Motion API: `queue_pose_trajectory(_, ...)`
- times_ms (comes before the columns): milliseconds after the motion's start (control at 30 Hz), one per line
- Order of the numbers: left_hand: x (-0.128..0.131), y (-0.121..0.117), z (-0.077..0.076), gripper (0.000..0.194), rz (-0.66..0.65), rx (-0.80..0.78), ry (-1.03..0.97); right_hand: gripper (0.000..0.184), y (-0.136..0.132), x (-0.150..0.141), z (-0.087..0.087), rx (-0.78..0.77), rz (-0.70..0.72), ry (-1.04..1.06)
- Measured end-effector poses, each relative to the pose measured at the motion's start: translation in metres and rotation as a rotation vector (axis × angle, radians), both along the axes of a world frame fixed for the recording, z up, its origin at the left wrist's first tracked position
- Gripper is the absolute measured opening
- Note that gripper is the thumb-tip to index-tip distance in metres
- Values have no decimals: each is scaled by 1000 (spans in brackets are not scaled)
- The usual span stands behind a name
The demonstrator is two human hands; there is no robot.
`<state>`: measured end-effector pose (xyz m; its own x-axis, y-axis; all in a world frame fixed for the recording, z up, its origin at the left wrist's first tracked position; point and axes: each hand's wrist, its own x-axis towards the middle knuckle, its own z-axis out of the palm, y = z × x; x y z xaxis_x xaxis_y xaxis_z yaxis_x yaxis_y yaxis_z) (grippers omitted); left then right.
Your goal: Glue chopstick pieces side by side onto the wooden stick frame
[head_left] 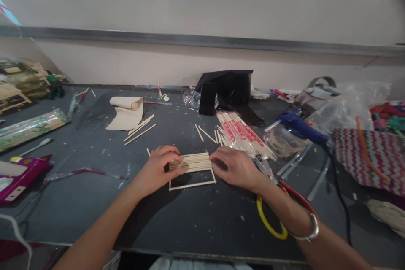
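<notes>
A small rectangular frame of wooden sticks (pixel 193 168) lies flat on the dark table (pixel 196 219), its upper half filled with sticks laid side by side. My left hand (pixel 160 168) presses its left end, fingers curled over the sticks. My right hand (pixel 236 168) holds the right end, fingertips pinched on the sticks. A silver bangle circles my right wrist.
A packet of wrapped chopsticks (pixel 242 133) lies right of the frame, loose sticks (pixel 139 128) and rolled paper (pixel 126 109) to the left. A blue glue gun (pixel 300 125), black bag (pixel 226 90), yellow and red rings (pixel 268 219), woven fabric (pixel 376 156) and a pink box (pixel 19 175) crowd the sides.
</notes>
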<state>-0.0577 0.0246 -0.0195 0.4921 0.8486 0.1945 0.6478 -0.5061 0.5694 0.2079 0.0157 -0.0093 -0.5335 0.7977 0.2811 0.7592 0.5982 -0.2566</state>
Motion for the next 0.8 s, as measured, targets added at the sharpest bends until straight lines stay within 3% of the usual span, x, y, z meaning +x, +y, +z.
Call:
queue_pose_trajectory(133,-21,8,12,12,59,-10,35,13,2,3,3,-1,-50,98)
queue_pose_trajectory(300,-38,13,17,15,-23,-122,160,10,-2,0,-2,3,27,54)
queue_pose_trajectory(467,-37,12,16,17,-97,-205,186,9,-4,-3,-10,14,107,7)
queue_pose_trajectory(800,-33,13,10,20,-84,-204,218,13,-3,-4,-9,17,122,-84)
